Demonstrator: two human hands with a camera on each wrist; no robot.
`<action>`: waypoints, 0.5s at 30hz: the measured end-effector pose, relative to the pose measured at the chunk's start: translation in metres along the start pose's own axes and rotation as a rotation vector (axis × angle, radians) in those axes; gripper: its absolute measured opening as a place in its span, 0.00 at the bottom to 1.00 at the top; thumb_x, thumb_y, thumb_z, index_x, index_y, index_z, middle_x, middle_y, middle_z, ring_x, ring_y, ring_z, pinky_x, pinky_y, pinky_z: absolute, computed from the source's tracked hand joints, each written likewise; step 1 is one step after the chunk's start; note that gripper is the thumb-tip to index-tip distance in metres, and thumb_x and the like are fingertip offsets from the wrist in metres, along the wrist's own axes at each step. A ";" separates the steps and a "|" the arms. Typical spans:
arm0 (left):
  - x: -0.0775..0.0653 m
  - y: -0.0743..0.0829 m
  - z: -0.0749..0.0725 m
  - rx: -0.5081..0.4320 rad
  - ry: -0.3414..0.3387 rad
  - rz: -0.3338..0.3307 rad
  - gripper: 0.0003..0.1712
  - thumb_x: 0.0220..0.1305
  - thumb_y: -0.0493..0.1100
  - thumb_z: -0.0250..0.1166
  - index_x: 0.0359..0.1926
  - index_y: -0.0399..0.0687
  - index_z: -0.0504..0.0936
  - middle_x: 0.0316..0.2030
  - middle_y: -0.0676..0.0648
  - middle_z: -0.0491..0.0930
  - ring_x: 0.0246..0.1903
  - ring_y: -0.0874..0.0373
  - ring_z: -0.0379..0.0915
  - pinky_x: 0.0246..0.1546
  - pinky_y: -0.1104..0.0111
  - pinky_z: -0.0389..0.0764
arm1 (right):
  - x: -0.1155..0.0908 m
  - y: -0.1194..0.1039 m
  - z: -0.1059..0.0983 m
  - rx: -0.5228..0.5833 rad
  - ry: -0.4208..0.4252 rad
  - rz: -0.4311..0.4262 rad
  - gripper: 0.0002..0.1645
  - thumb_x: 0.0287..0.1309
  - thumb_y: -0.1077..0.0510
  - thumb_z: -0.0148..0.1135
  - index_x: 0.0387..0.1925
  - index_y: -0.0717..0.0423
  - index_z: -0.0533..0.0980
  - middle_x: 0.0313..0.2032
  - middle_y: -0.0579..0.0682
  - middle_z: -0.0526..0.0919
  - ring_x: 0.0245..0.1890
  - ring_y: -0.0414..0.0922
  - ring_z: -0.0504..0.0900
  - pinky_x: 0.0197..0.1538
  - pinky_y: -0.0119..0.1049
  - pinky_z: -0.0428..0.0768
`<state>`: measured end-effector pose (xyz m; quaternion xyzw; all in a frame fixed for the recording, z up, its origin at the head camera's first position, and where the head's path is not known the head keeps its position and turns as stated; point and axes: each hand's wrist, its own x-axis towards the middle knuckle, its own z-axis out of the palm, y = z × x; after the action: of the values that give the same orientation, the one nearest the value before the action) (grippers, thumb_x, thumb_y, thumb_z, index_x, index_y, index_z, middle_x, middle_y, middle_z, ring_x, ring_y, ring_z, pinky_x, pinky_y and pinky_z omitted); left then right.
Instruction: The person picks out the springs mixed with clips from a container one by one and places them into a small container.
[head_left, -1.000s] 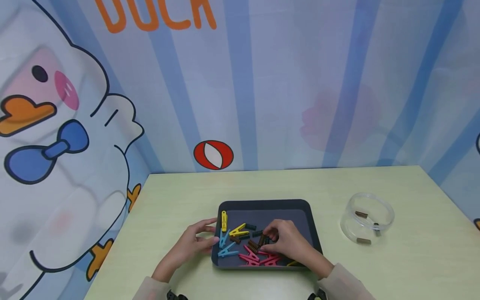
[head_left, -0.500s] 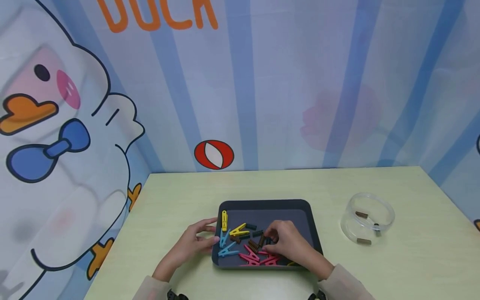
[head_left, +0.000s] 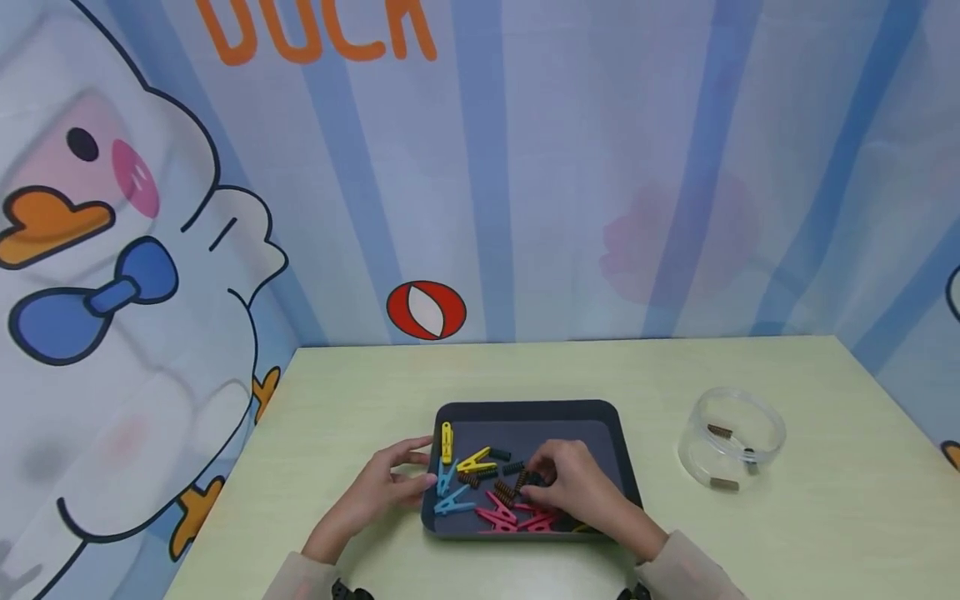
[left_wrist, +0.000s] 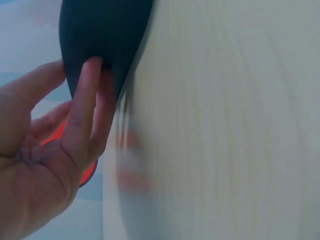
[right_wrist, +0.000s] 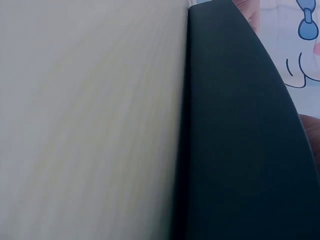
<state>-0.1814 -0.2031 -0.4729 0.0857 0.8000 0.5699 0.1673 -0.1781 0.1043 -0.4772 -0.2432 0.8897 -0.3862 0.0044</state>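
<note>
My left hand (head_left: pixel 390 479) touches the left side of a dark grey tray (head_left: pixel 547 412), its fairly straight fingers against the outer wall in the left wrist view. My right hand (head_left: pixel 573 482) reaches into the tray from the right, fingers bent, thumb and index finger apart around the coil springs. A brown spring (head_left: pixel 521 481) lies by the fingertips, and a dark spring (head_left: pixel 534 479) sits partly hidden between them; whether it is pinched cannot be told. Several more springs (head_left: pixel 504 492) lie left of the hand. Pink clothespins (head_left: pixel 498 512) lie below.
Blue clothespins (head_left: pixel 453 502) and yellow clothespins (head_left: pixel 476 462) lie in the tray's left part. A clear round container (head_left: pixel 697 454) with a few springs stands to the right on the pale table (head_left: pixel 360 383). A printed cloth (head_left: pixel 555 167) hangs behind.
Both hands stay nearly in place. The dark spring between the right fingertips looks slightly shifted. The whole head view moves a little.
</note>
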 end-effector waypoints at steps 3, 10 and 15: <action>0.001 -0.001 -0.001 -0.006 -0.005 0.012 0.36 0.67 0.40 0.67 0.72 0.40 0.65 0.57 0.32 0.74 0.35 0.50 0.84 0.35 0.59 0.87 | 0.000 -0.002 -0.002 0.013 0.023 0.000 0.11 0.49 0.60 0.78 0.33 0.57 0.83 0.31 0.46 0.82 0.29 0.41 0.80 0.30 0.29 0.80; 0.000 -0.001 -0.002 -0.022 -0.020 0.022 0.36 0.67 0.39 0.67 0.72 0.38 0.64 0.57 0.31 0.74 0.35 0.49 0.84 0.35 0.58 0.87 | -0.004 -0.004 -0.005 0.049 0.042 0.009 0.11 0.50 0.60 0.78 0.34 0.58 0.83 0.31 0.46 0.82 0.28 0.40 0.80 0.30 0.29 0.80; -0.001 -0.001 -0.002 -0.018 -0.014 0.030 0.36 0.68 0.38 0.66 0.72 0.37 0.64 0.57 0.31 0.74 0.35 0.48 0.83 0.35 0.58 0.87 | -0.004 -0.006 -0.008 0.041 0.044 0.009 0.11 0.50 0.61 0.78 0.34 0.58 0.83 0.32 0.46 0.82 0.28 0.39 0.80 0.30 0.29 0.80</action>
<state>-0.1812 -0.2055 -0.4735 0.1002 0.7921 0.5791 0.1649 -0.1733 0.1080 -0.4683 -0.2306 0.8826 -0.4095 -0.0087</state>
